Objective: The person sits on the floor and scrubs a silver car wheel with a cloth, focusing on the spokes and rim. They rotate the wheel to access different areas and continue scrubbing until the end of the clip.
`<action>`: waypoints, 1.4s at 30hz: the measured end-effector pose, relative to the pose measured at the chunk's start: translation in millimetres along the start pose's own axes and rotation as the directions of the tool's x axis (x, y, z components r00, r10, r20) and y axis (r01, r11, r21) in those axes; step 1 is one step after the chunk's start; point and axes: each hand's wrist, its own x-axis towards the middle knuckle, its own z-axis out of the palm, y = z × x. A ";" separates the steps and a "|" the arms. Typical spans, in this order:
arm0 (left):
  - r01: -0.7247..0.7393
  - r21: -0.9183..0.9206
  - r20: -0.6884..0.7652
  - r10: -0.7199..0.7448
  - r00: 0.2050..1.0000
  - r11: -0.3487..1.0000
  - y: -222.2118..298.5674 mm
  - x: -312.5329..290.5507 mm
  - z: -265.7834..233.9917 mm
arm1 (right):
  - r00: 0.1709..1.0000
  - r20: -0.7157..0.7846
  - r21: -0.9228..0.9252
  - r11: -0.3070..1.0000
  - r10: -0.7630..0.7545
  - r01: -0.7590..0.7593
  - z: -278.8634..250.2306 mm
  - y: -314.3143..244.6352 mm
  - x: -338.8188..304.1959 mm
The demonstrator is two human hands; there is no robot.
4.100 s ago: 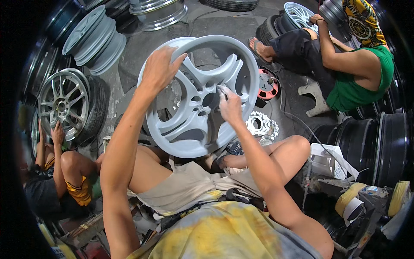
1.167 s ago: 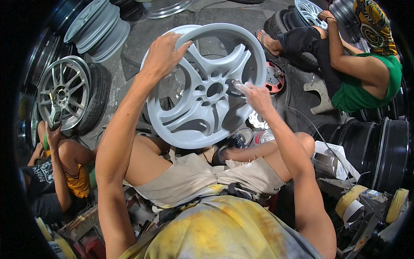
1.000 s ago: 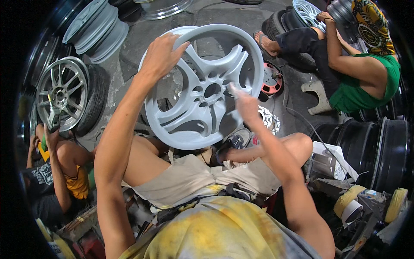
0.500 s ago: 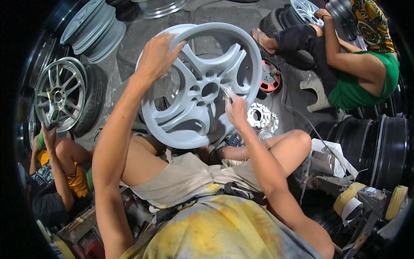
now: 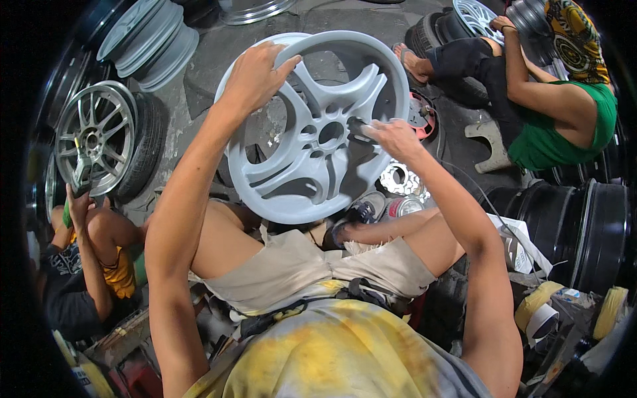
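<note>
A large grey wheel rim [image 5: 286, 170] with split spokes is propped up in front of me, above my bare legs. My left hand [image 5: 257, 74] is closed over its upper left edge, thumb on the front face. Beside the hub, my right hand [image 5: 393, 138] pinches a small dark piece [image 5: 358, 127] against a spoke. That piece is smeared by motion, so its kind is unclear. Behind the held rim, the pale edge of another round part [image 5: 265, 46] shows at the upper left.
At left, a person's hand [image 5: 78, 207] holds a tool against a silver multi-spoke wheel [image 5: 93, 138]. A person in a green top [image 5: 564, 126] works on another rim at upper right. A silver toothed disc [image 5: 400, 179] and a can [image 5: 402, 207] lie near my foot. Black rims [image 5: 600, 229] stand at right.
My right hand has shifted right and slightly up, its elbow swinging outward and the forearm turning more sideways. The rim and left hand sit slightly farther right in the picture.
</note>
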 end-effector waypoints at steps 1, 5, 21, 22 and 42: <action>0.007 -0.027 0.001 -0.007 1.000 1.000 -3.5 -2.1 0.5 | 1.000 0.004 0.028 0.999 0.028 -0.028 -8.0 -0.1 -6.6; 0.175 -0.271 0.145 -0.140 0.980 0.946 5.3 8.0 -7.6 | 0.952 -0.115 0.255 0.934 0.284 -0.248 33.2 -45.5 -25.8; 0.229 -0.342 0.233 -0.154 0.960 0.911 -3.3 -0.5 -10.4 | 0.925 0.022 0.468 0.813 0.380 -0.346 5.1 -116.1 -12.5; 0.211 -0.337 0.213 -0.144 0.966 0.917 -1.8 -1.1 -10.6 | 0.929 0.030 0.450 0.825 0.368 -0.341 0.2 -113.6 -18.8; 0.210 -0.287 0.202 -0.155 0.967 0.935 3.7 4.9 -9.0 | 0.726 0.193 0.949 0.062 0.660 -0.309 33.2 -125.7 14.6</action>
